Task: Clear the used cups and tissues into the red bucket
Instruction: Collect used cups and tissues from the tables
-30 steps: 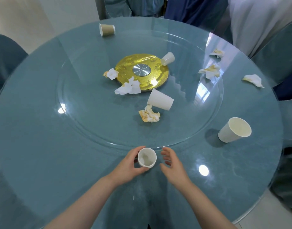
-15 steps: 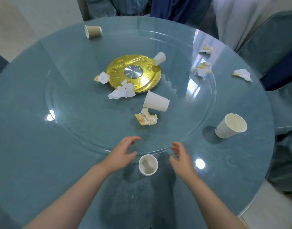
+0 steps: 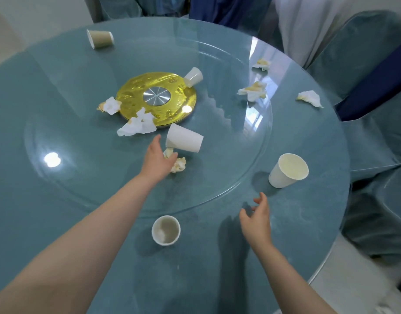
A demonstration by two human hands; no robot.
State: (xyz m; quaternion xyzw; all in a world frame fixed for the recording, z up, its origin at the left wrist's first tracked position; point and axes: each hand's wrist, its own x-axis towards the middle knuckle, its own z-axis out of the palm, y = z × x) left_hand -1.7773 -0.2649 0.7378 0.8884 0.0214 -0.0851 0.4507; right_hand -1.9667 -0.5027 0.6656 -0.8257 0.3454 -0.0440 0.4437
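A small white cup (image 3: pixel 166 230) stands upright near the table's front edge, between my arms. My left hand (image 3: pixel 157 158) reaches over the glass turntable, its fingers on a stained crumpled tissue (image 3: pixel 178 164) beside a tipped white cup (image 3: pixel 184 141). My right hand (image 3: pixel 257 218) hovers open below a larger upright cup (image 3: pixel 288 170). More tissues lie by the gold disc (image 3: pixel 137 125) (image 3: pixel 110 105) and at the right (image 3: pixel 254 90) (image 3: pixel 261 63) (image 3: pixel 310 98). Two more cups lie tipped: one (image 3: pixel 193 77) by the disc, a brown one (image 3: pixel 99 39) far left. No red bucket is in view.
The round table (image 3: pixel 58 223) has a blue cloth under glass, with a glass turntable (image 3: pixel 217 168) and a gold centre disc (image 3: pixel 157 99). Covered chairs (image 3: pixel 371 71) crowd the far and right sides. Floor shows at the lower right.
My left hand let go of the small cup and stretched forward onto the stained tissue. My right hand drew away to the right. The small cup stays standing.
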